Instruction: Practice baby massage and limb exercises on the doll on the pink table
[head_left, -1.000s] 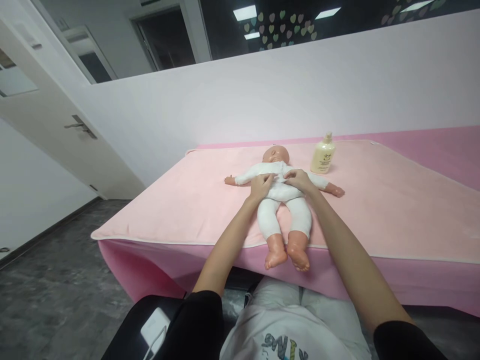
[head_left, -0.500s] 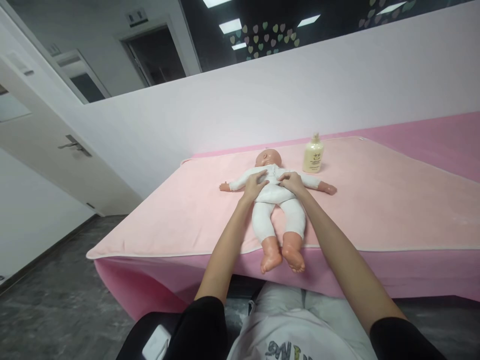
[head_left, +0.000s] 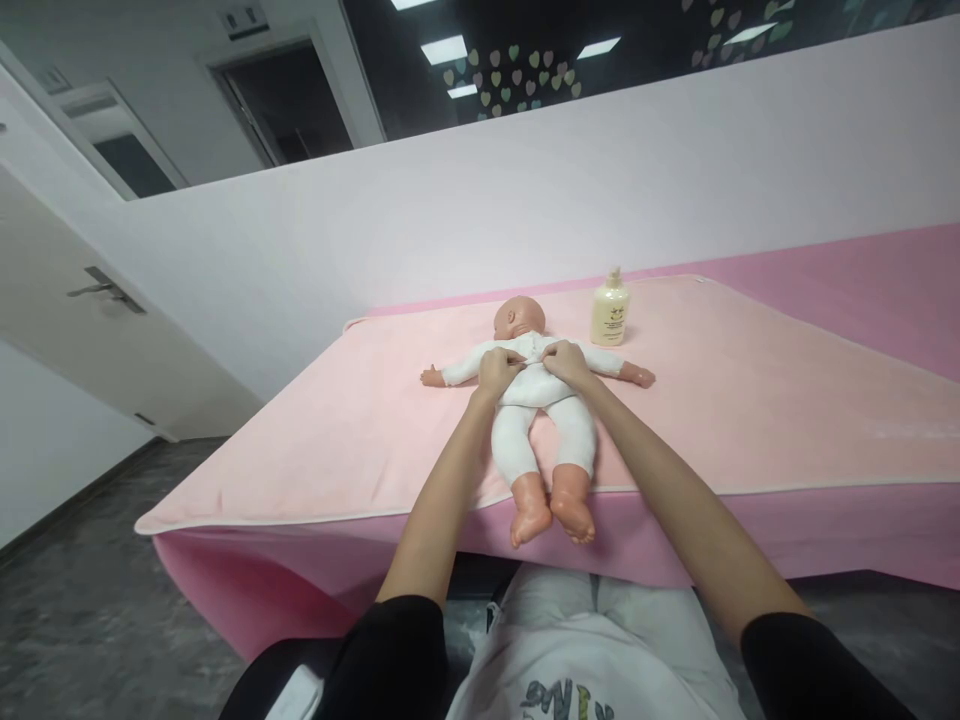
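Observation:
A baby doll [head_left: 536, 385] in white clothes lies stretched out on a peach towel [head_left: 330, 420], head toward the wall and arms spread sideways. Its bare feet reach over the towel's front edge. On the left side of its chest, my left hand [head_left: 499, 371] is closed, fingertips pinching the white top [head_left: 533, 346]. My right hand [head_left: 568, 362] mirrors it on the other side, fingers curled together on the same cloth. The fold between the fingertips is too small to make out clearly. A yellowish pump bottle [head_left: 609, 312] stands upright beyond the doll's right-hand arm.
Pink cloth [head_left: 885, 270] covers the table under the towel and hangs down in front. A white wall [head_left: 300, 250] with a dark window above runs along the back. On the left is a door with a handle [head_left: 106, 288]. A white object [head_left: 297, 693] lies by my left sleeve.
The fingers of my left hand have drawn together from a spread pose, and both hands have come slightly closer on the doll's chest. The view has shifted a little to the right.

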